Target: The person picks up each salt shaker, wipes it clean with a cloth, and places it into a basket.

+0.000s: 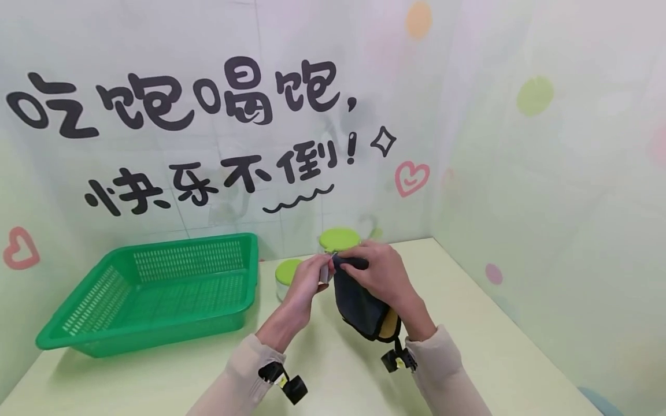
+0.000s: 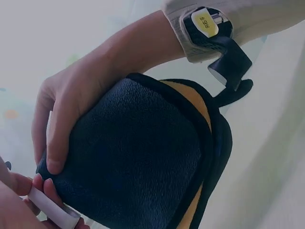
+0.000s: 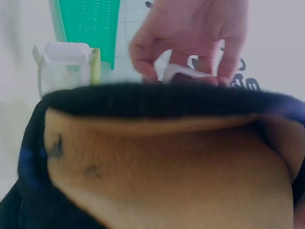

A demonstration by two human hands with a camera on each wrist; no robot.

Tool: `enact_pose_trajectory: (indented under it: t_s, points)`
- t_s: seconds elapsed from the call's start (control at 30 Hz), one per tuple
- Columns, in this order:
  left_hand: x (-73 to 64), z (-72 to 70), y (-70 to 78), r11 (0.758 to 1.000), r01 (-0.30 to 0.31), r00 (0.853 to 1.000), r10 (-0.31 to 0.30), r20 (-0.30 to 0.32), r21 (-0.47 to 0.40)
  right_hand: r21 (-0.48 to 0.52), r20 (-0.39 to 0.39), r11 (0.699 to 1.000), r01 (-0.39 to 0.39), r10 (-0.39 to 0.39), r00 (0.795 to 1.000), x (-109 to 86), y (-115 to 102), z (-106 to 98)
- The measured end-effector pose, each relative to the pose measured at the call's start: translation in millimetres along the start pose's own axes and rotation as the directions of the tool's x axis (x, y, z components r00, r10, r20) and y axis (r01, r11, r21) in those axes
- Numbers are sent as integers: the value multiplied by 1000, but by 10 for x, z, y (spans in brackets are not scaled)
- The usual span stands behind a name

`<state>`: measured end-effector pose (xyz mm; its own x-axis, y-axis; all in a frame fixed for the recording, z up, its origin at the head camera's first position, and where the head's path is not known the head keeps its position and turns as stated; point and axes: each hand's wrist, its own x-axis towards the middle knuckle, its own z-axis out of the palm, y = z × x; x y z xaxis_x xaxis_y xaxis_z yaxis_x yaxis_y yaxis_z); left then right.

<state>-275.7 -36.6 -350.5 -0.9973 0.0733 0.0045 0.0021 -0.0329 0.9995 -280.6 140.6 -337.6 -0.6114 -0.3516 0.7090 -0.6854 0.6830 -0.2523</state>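
My right hand [image 1: 382, 274] grips the top end of a folded dark navy cloth [image 1: 361, 306], which hangs below the fingers. Black edging runs around the cloth, and its tan inner side [image 3: 167, 167] fills much of the right wrist view, marked with a few dark spots. Against that top end, my left hand [image 1: 304, 280] pinches a small white, band-like piece [image 2: 52, 210]. Fingertips of both hands meet close together there. In the left wrist view, the right thumb presses on the cloth's corner right above the white piece.
A green plastic basket [image 1: 156, 335] stands at the left of the pale table [image 1: 494, 346]. Behind the hands are two containers with lime-green lids, a nearer one [image 1: 286, 271] and a farther one [image 1: 339, 238]. Walls with printed lettering and shapes close off the back and right.
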Motion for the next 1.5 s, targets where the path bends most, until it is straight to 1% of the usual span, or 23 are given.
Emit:
enact_pose_trajectory:
  t_s: [0.13,0.23,0.43,0.63,0.8,0.97,1.07,1.2,1.3,1.4,1.5]
  points:
    - [6,-7,52,1000,-14,1000,14,-11,-13,-1,-40,1000,17,-17,999,19,-1,44]
    - [3,-5,70,1000,-6,1000,6,-11,-20,-7,-42,1000,6,-6,999,-1,8,79]
    - [3,-29,69,1000,2,1000,-3,-23,-24,-30,32,999,-21,22,999,-48,5,158]
    - [-24,-73,108,999,1,1000,-2,-23,-45,-21,115,999,-42,45,992,-54,-4,190]
    - [-29,-103,114,999,4,1000,-5,-18,-41,-24,125,998,-54,56,991,-64,15,193]
    - [-40,-138,81,999,-14,1000,14,-23,-29,-30,122,999,-34,37,992,-62,13,206]
    - [-39,-135,78,999,-33,999,33,-26,-20,-46,99,999,-21,25,995,-39,5,184]
    - [-50,-110,77,999,-48,999,47,-24,-14,-44,41,999,1,0,999,-11,-7,142]
    - [-78,-104,47,999,-42,999,42,-23,-12,-16,-12,999,32,-32,999,-18,-8,141]
    - [-104,-117,13,999,-31,999,31,-30,-9,7,-77,998,67,-66,995,-33,-13,161]
    - [-160,-127,-33,1000,-16,999,15,-30,-10,27,-118,996,83,-79,990,-79,-32,175]
